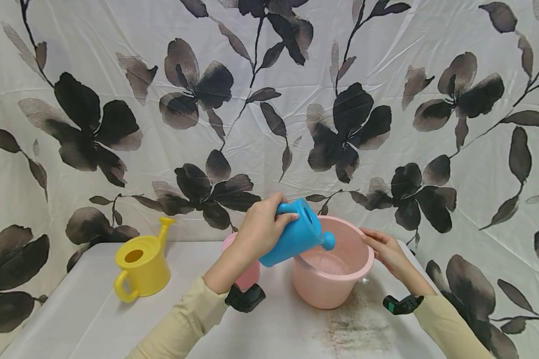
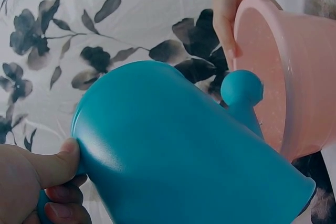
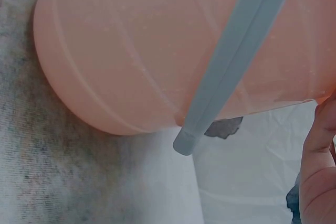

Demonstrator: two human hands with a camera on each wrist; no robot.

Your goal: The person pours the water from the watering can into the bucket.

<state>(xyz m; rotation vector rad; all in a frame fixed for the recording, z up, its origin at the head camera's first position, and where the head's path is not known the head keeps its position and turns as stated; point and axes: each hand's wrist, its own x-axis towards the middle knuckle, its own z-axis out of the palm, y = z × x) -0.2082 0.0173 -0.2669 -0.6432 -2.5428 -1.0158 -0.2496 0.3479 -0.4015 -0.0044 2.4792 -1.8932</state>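
Observation:
My left hand (image 1: 260, 227) grips the handle of a blue watering can (image 1: 292, 239), fingers and thumb wrapped round it. The can is tilted, its round spout head over the opening of a pink bucket (image 1: 323, 289). In the left wrist view the can's side (image 2: 173, 145) fills the middle, with the bucket (image 2: 310, 77) behind it. My right hand (image 1: 388, 254) holds the bucket's right rim. In the right wrist view the bucket's wall (image 3: 131, 51) and its pale bar-like handle (image 3: 236, 51) show, with part of the right hand (image 3: 320, 166) at the edge. No water is visible leaving the spout.
A yellow watering can (image 1: 145, 269) stands on the left of the white-covered table (image 1: 94, 324). Partly hidden behind my left forearm is a pink container (image 1: 250, 275). Dark stains (image 1: 359, 329) mark the cover near the bucket. A flower-patterned cloth (image 1: 269, 124) hangs behind.

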